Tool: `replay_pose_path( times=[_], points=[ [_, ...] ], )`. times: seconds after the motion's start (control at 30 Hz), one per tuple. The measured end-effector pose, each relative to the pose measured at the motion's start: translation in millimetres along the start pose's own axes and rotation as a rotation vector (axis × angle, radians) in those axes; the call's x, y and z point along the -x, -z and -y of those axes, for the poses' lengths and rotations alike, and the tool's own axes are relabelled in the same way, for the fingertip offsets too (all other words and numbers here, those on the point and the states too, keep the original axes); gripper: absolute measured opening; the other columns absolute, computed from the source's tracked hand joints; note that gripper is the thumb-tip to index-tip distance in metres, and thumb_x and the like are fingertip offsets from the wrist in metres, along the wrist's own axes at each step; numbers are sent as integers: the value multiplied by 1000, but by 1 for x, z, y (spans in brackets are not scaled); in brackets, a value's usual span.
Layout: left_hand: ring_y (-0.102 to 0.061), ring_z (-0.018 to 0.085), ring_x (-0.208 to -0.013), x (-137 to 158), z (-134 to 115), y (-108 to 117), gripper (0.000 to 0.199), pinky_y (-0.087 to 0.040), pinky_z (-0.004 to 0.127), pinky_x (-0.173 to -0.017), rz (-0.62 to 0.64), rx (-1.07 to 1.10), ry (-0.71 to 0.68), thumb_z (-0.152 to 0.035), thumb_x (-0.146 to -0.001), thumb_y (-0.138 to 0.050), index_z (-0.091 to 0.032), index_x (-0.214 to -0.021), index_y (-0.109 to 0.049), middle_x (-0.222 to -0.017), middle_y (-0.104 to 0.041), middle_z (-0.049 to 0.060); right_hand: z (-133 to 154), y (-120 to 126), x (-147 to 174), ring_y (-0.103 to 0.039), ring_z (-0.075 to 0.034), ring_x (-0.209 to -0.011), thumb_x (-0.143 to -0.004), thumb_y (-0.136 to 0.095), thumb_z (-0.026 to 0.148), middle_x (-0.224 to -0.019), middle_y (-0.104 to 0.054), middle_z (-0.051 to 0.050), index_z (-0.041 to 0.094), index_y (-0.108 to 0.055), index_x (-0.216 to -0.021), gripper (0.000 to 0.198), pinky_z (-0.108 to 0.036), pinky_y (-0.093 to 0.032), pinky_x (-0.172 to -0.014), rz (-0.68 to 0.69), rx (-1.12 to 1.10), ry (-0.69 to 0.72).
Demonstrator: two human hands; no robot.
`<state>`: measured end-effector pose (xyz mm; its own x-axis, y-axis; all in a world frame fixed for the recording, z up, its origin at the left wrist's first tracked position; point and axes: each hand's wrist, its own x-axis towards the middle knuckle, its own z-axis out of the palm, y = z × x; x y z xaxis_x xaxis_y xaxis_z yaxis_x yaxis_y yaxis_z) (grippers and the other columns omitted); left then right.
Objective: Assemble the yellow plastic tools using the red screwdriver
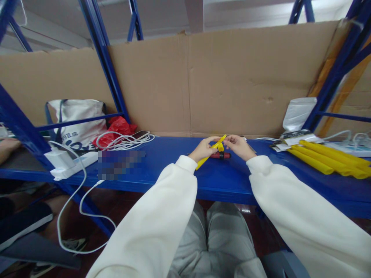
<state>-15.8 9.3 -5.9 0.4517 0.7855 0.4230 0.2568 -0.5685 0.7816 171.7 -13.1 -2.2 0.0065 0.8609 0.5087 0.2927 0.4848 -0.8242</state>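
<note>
Above the blue tabletop (162, 170), my left hand (203, 150) is closed around a narrow yellow strip (203, 162), which slants from upper right to lower left. My right hand (239, 146) is closed too, its fingertips pinched at a small yellow flap beside the strip's upper end. Whether that flap is part of the same strip, I cannot tell. Just under both hands lies a dark red cylinder with black parts (222, 155), partly hidden by the fingers and the strip.
Several yellow tubes (321, 164) lie at right beside white packaging (298, 114). On the left are a power strip (77, 164), coiled white cable (127, 143), a red plastic bag (117, 129) and a cloth bag (77, 110). Cardboard (232, 85) stands behind. Another person's hand (8, 148) shows far left.
</note>
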Motion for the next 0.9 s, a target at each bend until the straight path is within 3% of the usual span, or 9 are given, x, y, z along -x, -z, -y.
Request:
replay_pose_path(
  times=[0.33,0.6,0.7,0.8,0.9],
  points=[
    [-74,16,-88,-4,7,-3,65,-59,25,-76,33,152,19,1,-69,-75,-17,-132,-71,-132,-75,12,3,-1,2,-50,-10,-50,-70,-84,43,-56,-55,4,21,-58,-67,33,-23,-41,-49,-22,-21,-46],
    [-73,11,-73,-8,11,-2,64,-63,28,-72,-67,232,83,-1,-74,-76,-19,-134,-66,-135,-71,14,0,-2,1,-50,-11,-49,-73,-82,44,-54,-54,4,23,-58,-68,32,-24,-46,-49,-48,45,-14],
    [-71,9,-67,-8,10,-3,63,-62,25,-68,-85,233,104,1,-74,-72,-17,-134,-64,-134,-72,15,-5,12,-6,-56,-13,-54,-77,-78,36,-59,-58,2,23,-57,-68,26,-26,-50,-55,-143,197,-31],
    [-69,7,-63,-7,7,-4,62,-60,22,-63,-116,226,147,3,-76,-68,-17,-135,-61,-137,-71,16,-15,40,-12,-66,-19,-70,-78,-71,20,-66,-66,-3,23,-58,-66,19,-29,-53,-68,-240,549,-58],
    [-72,9,-67,-7,3,-3,62,-59,20,-61,-152,227,192,3,-78,-68,-18,-135,-60,-138,-69,16,-32,70,-14,-70,-24,-81,-77,-67,12,-65,-67,-8,23,-56,-60,23,-31,-52,-75,-162,833,-206]
  ],
)
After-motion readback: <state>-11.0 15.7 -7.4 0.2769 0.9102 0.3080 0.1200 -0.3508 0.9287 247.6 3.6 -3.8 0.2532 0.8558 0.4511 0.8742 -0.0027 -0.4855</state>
